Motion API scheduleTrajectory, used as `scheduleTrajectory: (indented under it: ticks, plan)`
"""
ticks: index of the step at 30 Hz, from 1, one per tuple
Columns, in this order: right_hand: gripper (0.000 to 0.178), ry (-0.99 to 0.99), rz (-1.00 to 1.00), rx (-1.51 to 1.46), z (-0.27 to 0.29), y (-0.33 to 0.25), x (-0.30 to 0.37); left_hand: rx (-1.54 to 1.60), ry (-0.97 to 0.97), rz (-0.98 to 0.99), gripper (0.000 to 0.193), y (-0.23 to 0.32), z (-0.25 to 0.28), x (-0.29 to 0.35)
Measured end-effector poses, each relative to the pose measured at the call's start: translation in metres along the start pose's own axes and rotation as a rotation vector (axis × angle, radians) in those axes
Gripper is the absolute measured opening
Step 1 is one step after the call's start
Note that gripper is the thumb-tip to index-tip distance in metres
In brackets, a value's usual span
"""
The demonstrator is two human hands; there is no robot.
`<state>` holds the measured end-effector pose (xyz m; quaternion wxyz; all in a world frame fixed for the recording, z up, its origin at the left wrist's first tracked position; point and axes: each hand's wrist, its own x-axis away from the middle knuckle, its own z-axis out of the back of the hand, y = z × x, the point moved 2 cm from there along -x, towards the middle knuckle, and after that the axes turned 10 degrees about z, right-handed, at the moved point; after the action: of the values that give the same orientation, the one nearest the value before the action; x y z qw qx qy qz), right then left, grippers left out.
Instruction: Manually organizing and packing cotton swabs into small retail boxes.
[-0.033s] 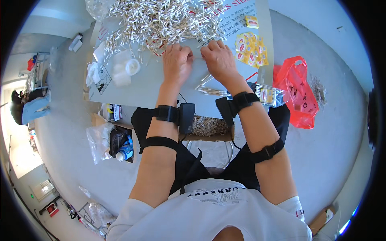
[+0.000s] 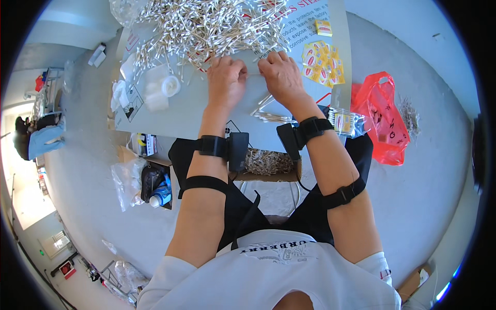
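Note:
A large heap of cotton swabs (image 2: 206,31) covers the far part of the table. At its near edge, my left hand (image 2: 226,82) is closed, its fingers curled down beside the swabs. To its right, my right hand (image 2: 281,77) is closed too, with the knuckles up and a small gap between the hands. The fingertips of both are turned away, so what they pinch is hidden. A few loose swabs (image 2: 268,114) lie below my right hand, near the table's front edge. Beside them is a clear packet of swabs (image 2: 343,123) with a yellow label.
Yellow labels (image 2: 323,64) and a small yellow stack (image 2: 323,28) lie at the right. A translucent roll (image 2: 169,86) and crumpled white plastic (image 2: 119,95) are at the left. A red bag (image 2: 382,119) sits right of the table. A carton of swabs (image 2: 268,163) stands between my knees.
My left hand and forearm have shifted very slightly to the left. My right hand looks almost still.

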<state>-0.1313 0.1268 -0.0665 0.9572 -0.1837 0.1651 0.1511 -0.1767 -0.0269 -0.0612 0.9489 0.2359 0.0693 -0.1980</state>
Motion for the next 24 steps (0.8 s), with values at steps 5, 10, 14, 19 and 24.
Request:
scheduleTrajectory:
  ticks: [5,10,14,19,24]
  plan:
    - [0.015,-0.046,0.058,0.089,0.015,0.012,0.01,-0.079,0.058,0.006,0.017,-0.012,0.02,0.001]
    - [0.011,-0.111,0.079,0.005,0.027,0.012,0.031,0.192,-0.099,-0.16,0.052,0.046,0.005,0.047]
    - [0.007,-0.049,0.092,-0.157,0.029,0.009,0.051,0.012,-0.088,-0.017,0.073,0.076,-0.01,0.105]
    - [0.01,0.229,-0.12,-0.53,0.032,0.011,0.074,-0.11,-0.176,-0.027,0.081,0.073,-0.018,0.108]
    - [0.02,0.484,-0.406,-0.766,0.027,-0.004,0.098,-0.147,-0.168,-0.113,0.078,0.073,-0.022,0.077]
